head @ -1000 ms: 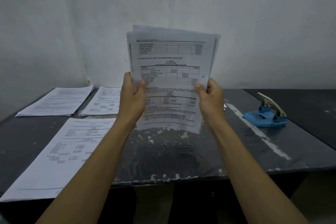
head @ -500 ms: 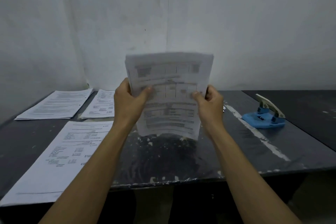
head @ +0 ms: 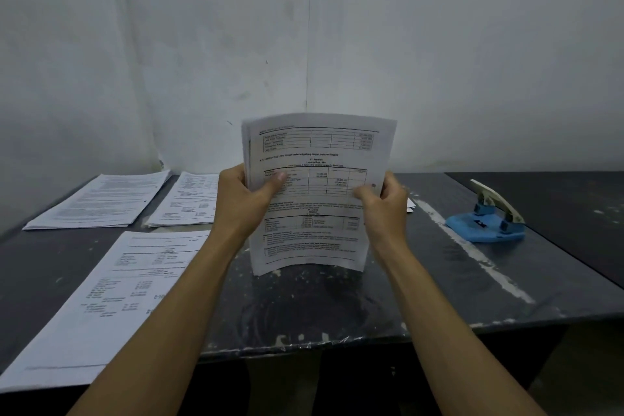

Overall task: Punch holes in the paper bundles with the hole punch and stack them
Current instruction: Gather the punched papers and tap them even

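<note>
I hold a bundle of printed white sheets (head: 317, 152) upright in the middle of the view, its lower edge down on the dark table (head: 337, 307). My left hand (head: 241, 203) grips the bundle's left edge, thumb across the front page. My right hand (head: 385, 206) grips the right edge the same way. A dark hole mark shows near the right edge by my right thumb. The blue hole punch (head: 486, 223) with a pale lever sits on the table to the right, well apart from both hands.
Two paper stacks lie at the back left, one (head: 101, 203) near the wall and one (head: 189, 199) beside it. A larger stack (head: 111, 297) lies at the front left, reaching the table's edge. A white wall stands close behind.
The bundle came down from raised height until its lower edge met the table. Both hands kept their grip on its sides and dropped with it.
</note>
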Tool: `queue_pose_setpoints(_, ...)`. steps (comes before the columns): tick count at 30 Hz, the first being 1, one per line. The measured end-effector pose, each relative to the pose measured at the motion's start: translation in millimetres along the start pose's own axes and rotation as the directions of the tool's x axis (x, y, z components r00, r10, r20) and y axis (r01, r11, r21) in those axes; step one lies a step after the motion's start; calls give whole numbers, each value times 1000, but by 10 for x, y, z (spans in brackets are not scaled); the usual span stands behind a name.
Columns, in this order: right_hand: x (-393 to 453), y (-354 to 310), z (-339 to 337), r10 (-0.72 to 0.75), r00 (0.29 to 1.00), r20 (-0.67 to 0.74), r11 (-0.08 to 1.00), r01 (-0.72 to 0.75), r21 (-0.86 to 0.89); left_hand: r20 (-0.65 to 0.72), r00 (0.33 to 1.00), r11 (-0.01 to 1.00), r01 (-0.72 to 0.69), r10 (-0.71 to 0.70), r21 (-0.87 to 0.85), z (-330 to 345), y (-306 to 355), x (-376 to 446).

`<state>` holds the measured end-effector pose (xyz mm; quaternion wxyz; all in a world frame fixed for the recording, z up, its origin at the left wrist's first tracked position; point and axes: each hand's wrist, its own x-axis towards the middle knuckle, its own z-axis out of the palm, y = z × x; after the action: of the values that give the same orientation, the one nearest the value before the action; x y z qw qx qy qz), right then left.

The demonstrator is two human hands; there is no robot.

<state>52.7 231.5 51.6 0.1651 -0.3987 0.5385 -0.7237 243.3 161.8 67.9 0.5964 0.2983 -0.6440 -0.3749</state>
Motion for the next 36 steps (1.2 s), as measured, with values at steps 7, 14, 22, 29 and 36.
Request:
queue_pose_setpoints(7, -6, 68, 73, 66, 998, 1, 997, -66, 45, 50, 997, 997, 67, -66, -23, -20, -31, 33)
queue_pose_setpoints(14, 44, 67, 86, 93, 995, -29, 994, -91, 59, 83, 993, 995, 89, -85, -54, -50, -49, 18)
queue_pose_setpoints(22, 98, 58, 43, 136, 987, 89, 991, -137, 6, 56, 993, 994, 102, -100, -35, -47, -11, 19)
queue_pose_setpoints(29, 86, -128, 121, 86, 963, 256, 996, -89, -2, 12, 987, 986, 163, -163, -34, -296, 215, 186)
queue_pose_setpoints(36, -108, -101, 524, 201, 927, 317, 950, -263, 167, 69, 931, 929, 363, -359, -68, -869, 272, 119)
